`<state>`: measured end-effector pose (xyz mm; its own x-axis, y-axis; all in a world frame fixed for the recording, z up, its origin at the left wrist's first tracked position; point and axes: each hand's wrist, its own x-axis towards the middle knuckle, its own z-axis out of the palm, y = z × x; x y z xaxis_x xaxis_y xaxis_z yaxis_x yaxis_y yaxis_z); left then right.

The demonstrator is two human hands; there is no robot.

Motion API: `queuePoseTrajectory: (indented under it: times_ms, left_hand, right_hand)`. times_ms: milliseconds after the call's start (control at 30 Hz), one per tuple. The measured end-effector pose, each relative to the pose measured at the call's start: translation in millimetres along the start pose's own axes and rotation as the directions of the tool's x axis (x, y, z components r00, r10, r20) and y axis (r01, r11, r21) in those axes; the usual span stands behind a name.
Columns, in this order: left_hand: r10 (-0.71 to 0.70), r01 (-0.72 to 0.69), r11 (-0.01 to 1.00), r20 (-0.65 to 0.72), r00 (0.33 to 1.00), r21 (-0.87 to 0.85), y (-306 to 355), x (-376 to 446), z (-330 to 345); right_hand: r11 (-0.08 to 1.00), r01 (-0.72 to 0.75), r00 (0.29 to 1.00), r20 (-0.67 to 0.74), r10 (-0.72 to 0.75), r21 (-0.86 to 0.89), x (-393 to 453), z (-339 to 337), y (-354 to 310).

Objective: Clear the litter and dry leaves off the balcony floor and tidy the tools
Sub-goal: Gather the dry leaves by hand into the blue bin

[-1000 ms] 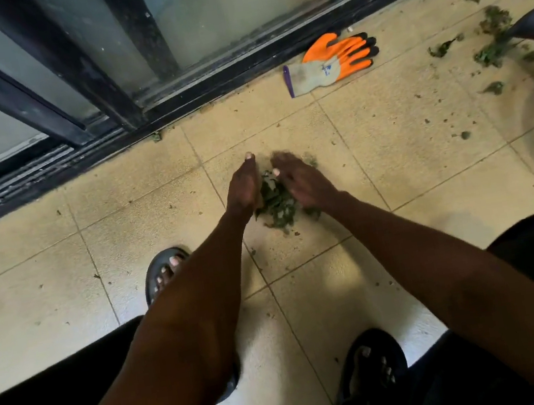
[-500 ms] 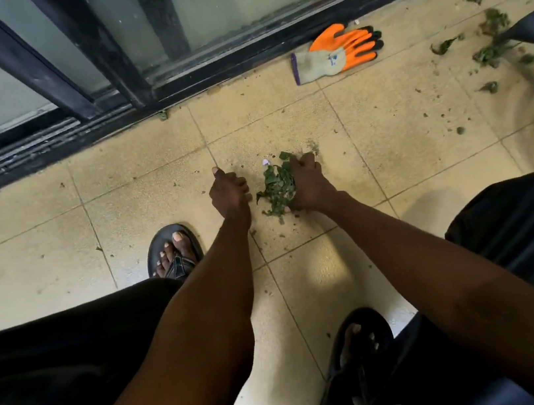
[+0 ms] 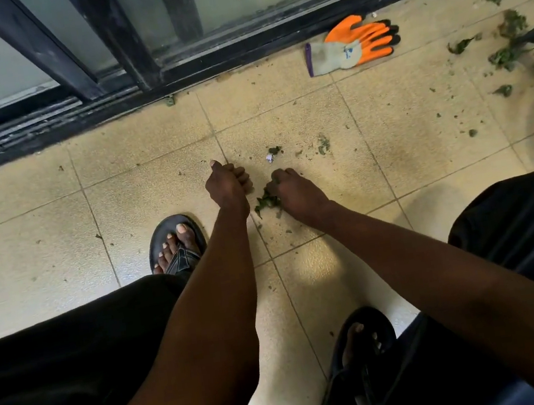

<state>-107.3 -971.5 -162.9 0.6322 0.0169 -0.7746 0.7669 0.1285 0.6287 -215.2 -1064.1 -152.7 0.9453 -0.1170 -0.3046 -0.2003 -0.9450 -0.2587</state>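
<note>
The leaf pile (image 3: 267,201) has shrunk into my right hand (image 3: 295,191), whose fingers now curl around it. My left hand (image 3: 226,185) is fisted; I can't tell its contents. One glove (image 3: 351,44), two sandals.

A small clump of green leaves (image 3: 267,201) lies on the beige tiled floor (image 3: 423,144), partly under curled fingers. More leaf scraps (image 3: 508,55) are scattered at the far right. An orange and grey work glove (image 3: 352,43) lies flat beside the door track, fingers pointing right.
</note>
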Motion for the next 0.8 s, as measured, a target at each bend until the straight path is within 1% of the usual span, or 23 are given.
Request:
queuePoseTrajectory:
  times_ms: [67,200,233,267,300,333,367,400,433,467,500,533,600,633,667,700,733,767,800]
  left_hand:
    - [-0.020,0.020,1.000,0.021,1.000,-0.003,1.6,-2.1,0.1]
    - [-0.044,0.044,0.999,0.073,0.996,0.006,3.1,-8.7,1.0]
    - [-0.050,0.049,0.999,0.090,0.995,0.007,2.0,-10.4,1.1]
    - [-0.055,0.055,0.998,0.109,0.993,-0.002,2.2,-12.1,1.9]
    - [-0.061,0.063,0.998,0.125,0.990,-0.013,2.0,-13.0,3.4]
    - [-0.067,0.072,0.997,0.143,0.988,-0.029,2.1,-13.8,6.4]
    - [-0.073,0.079,0.996,0.158,0.985,-0.037,2.7,-14.8,10.2]
    - [-0.079,0.088,0.995,0.175,0.981,-0.040,3.7,-17.6,14.8]
    - [-0.085,0.094,0.995,0.199,0.976,-0.037,4.8,-20.5,20.3]
    - [-0.098,0.108,0.994,0.230,0.968,-0.034,5.1,-23.8,25.6]
    - [-0.117,0.128,0.992,0.262,0.958,-0.025,5.2,-28.6,30.3]
    - [-0.149,0.162,0.987,0.292,0.945,-0.022,5.7,-34.1,35.4]
    - [-0.241,0.284,0.956,0.359,0.902,-0.071,6.8,-44.1,42.1]
    - [-0.279,0.351,0.928,0.389,0.878,-0.127,7.6,-47.1,44.5]
    - [-0.294,0.397,0.897,0.409,0.864,-0.193,10.0,-48.2,46.2]
    - [-0.291,0.411,0.880,0.411,0.864,-0.240,11.6,-47.3,47.2]
    - [-0.287,0.411,0.873,0.401,0.870,-0.264,13.9,-46.4,48.3]
    - [-0.278,0.395,0.882,0.393,0.877,-0.258,17.3,-44.5,49.6]
    - [-0.266,0.373,0.899,0.389,0.882,-0.231,19.8,-41.8,50.9]
  right_hand:
    - [0.996,0.026,1.000,-0.015,-0.027,-0.083,-2.3,1.7,1.0]
    - [0.993,0.034,0.999,-0.025,-0.037,-0.111,-2.4,-1.9,2.0]
    - [0.998,-0.007,0.999,-0.054,0.004,-0.065,-0.1,-3.9,5.9]
    - [0.995,-0.098,0.991,-0.091,0.100,0.032,3.3,-8.4,11.9]
    - [0.958,-0.220,0.965,-0.106,0.241,0.182,6.6,-13.8,19.4]
    - [0.880,-0.337,0.914,-0.110,0.391,0.335,11.1,-19.8,28.1]
    - [0.770,-0.424,0.841,-0.107,0.530,0.477,16.8,-25.0,38.6]
    - [0.638,-0.471,0.760,-0.086,0.644,0.609,20.1,-30.2,47.0]
    - [0.472,-0.492,0.674,-0.023,0.738,0.732,22.9,-36.9,51.3]
    - [0.270,-0.477,0.603,0.088,0.793,0.837,24.5,-44.7,49.7]
    - [0.091,-0.428,0.574,0.193,0.796,0.899,26.1,-49.6,46.1]
    - [-0.067,-0.355,0.588,0.279,0.759,0.932,29.1,-52.7,40.9]
    - [-0.367,-0.206,0.641,0.409,0.650,0.907,35.2,-59.0,22.9]
    - [-0.463,-0.167,0.656,0.449,0.607,0.870,37.7,-60.7,13.9]
    - [-0.470,-0.165,0.663,0.451,0.598,0.867,39.5,-62.4,4.3]
    - [-0.297,-0.218,0.674,0.364,0.643,0.930,38.6,-61.8,-2.3]
    - [-0.002,-0.255,0.698,0.186,0.692,0.967,36.4,-60.5,-7.3]
    - [0.328,-0.268,0.751,-0.016,0.660,0.906,34.1,-58.4,-9.6]
    - [0.547,-0.242,0.813,-0.141,0.565,0.802,31.2,-57.6,-12.5]
